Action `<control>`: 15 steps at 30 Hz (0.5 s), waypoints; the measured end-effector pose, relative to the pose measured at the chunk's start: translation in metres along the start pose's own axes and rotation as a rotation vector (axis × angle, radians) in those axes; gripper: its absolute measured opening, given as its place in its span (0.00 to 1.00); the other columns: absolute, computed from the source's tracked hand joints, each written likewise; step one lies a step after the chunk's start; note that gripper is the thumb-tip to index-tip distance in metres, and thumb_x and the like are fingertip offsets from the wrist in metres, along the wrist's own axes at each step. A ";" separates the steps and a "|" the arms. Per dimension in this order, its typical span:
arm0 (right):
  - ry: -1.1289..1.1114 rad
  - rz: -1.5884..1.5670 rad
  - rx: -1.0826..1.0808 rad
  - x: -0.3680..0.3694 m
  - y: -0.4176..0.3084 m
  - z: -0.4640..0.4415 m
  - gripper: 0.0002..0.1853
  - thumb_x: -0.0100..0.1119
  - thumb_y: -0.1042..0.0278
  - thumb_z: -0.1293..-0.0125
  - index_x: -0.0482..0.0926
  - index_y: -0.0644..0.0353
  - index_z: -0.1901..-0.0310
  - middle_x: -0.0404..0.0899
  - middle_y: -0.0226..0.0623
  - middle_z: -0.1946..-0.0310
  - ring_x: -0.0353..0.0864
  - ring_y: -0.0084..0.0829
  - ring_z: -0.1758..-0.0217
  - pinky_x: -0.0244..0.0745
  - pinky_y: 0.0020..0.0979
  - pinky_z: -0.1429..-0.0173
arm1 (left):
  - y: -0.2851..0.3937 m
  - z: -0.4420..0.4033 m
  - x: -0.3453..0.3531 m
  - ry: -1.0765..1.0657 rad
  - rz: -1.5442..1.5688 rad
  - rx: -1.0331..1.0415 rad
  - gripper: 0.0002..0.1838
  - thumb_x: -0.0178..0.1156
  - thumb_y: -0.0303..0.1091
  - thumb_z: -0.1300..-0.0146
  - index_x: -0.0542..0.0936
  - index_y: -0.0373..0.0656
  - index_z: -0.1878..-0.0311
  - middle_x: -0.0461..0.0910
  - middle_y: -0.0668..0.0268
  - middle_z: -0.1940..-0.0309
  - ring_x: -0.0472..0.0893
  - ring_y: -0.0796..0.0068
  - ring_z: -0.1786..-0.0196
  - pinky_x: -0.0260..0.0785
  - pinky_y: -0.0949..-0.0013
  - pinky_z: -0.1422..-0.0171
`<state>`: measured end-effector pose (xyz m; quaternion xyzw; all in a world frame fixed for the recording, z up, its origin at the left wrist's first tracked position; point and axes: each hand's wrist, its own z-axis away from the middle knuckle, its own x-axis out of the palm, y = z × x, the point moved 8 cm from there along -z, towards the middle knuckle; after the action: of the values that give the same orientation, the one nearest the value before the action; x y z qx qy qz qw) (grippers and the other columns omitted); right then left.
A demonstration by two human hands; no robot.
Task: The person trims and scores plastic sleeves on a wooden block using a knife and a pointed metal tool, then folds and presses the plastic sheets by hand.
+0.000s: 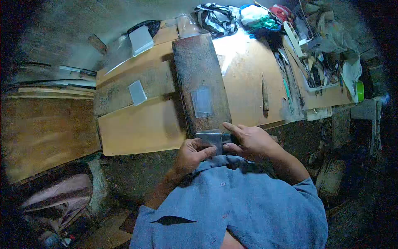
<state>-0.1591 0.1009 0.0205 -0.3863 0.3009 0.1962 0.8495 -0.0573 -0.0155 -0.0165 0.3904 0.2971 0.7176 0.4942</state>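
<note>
Close to my body, my left hand [195, 154] pinches a small clear sheet [219, 147] between thumb and fingers. My right hand [251, 141] grips a knife [226, 138] with a dark handle, its pale blade pointing left across the clear sheet, toward the left fingers. Whether the edge touches the sheet, I cannot tell. Just beyond both hands, a thick dark wooden board [199, 58] runs away from me over the table. On it lie several clear rectangular sheets [202, 101], seemingly stacked.
A small pale rectangular stack [137, 92] lies left of the board, and a larger white block [141, 40] farther back. To the right rests a thin pointed tool [265, 97]. A tray of tools [319, 74] sits far right; a striped plastic bag [216, 18] is behind.
</note>
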 end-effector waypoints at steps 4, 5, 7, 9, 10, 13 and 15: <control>0.021 -0.026 -0.063 -0.005 -0.006 -0.004 0.35 0.51 0.45 0.36 0.58 0.58 0.33 0.75 0.53 0.54 0.78 0.54 0.55 0.74 0.48 0.52 | -0.008 0.003 0.001 -0.051 -0.088 -0.095 0.07 0.63 0.29 0.41 0.82 0.37 0.62 0.82 0.68 0.68 0.78 0.81 0.65 0.71 0.73 0.57; 0.007 -0.024 -0.092 -0.005 -0.008 -0.005 0.35 0.53 0.46 0.37 0.58 0.54 0.33 0.75 0.53 0.54 0.79 0.54 0.56 0.74 0.48 0.54 | -0.003 0.005 0.003 -0.053 -0.076 -0.106 0.06 0.64 0.29 0.42 0.82 0.37 0.63 0.82 0.68 0.68 0.78 0.81 0.65 0.71 0.73 0.58; -0.007 -0.022 -0.123 -0.003 -0.007 -0.009 0.35 0.55 0.47 0.38 0.58 0.51 0.32 0.75 0.52 0.54 0.79 0.54 0.58 0.75 0.48 0.56 | 0.001 0.008 0.006 -0.055 -0.063 -0.117 0.06 0.64 0.28 0.42 0.82 0.37 0.64 0.82 0.68 0.69 0.78 0.81 0.66 0.71 0.73 0.58; -0.027 0.017 -0.155 0.004 0.002 -0.016 0.32 0.58 0.49 0.40 0.64 0.48 0.35 0.77 0.49 0.57 0.80 0.50 0.58 0.75 0.45 0.55 | -0.002 0.011 0.002 0.008 0.006 -0.165 0.05 0.64 0.28 0.42 0.82 0.37 0.65 0.82 0.68 0.71 0.78 0.81 0.67 0.71 0.74 0.60; -0.029 0.018 -0.156 0.002 0.005 -0.017 0.32 0.58 0.49 0.40 0.64 0.48 0.35 0.77 0.49 0.57 0.80 0.50 0.58 0.75 0.45 0.55 | -0.004 0.009 -0.003 0.009 0.008 -0.164 0.05 0.64 0.28 0.42 0.82 0.37 0.65 0.82 0.68 0.71 0.78 0.81 0.67 0.71 0.74 0.60; 0.314 0.039 -0.055 -0.033 0.037 -0.022 0.25 0.60 0.59 0.39 0.69 0.52 0.41 0.78 0.49 0.61 0.80 0.49 0.60 0.75 0.44 0.57 | -0.015 0.005 -0.011 -0.180 -0.072 -0.144 0.04 0.64 0.28 0.42 0.82 0.37 0.66 0.82 0.68 0.72 0.77 0.82 0.69 0.70 0.76 0.63; 0.571 -0.033 -0.089 -0.052 0.064 -0.028 0.23 0.58 0.63 0.38 0.69 0.56 0.42 0.76 0.51 0.59 0.78 0.50 0.56 0.74 0.44 0.55 | -0.024 0.004 -0.023 -0.094 -0.075 -0.202 0.04 0.63 0.28 0.41 0.82 0.37 0.66 0.81 0.68 0.72 0.76 0.84 0.70 0.69 0.77 0.65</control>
<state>-0.2435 0.1140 0.0059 -0.4678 0.5127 0.0789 0.7156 -0.0377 -0.0286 -0.0401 0.3603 0.2144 0.7059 0.5710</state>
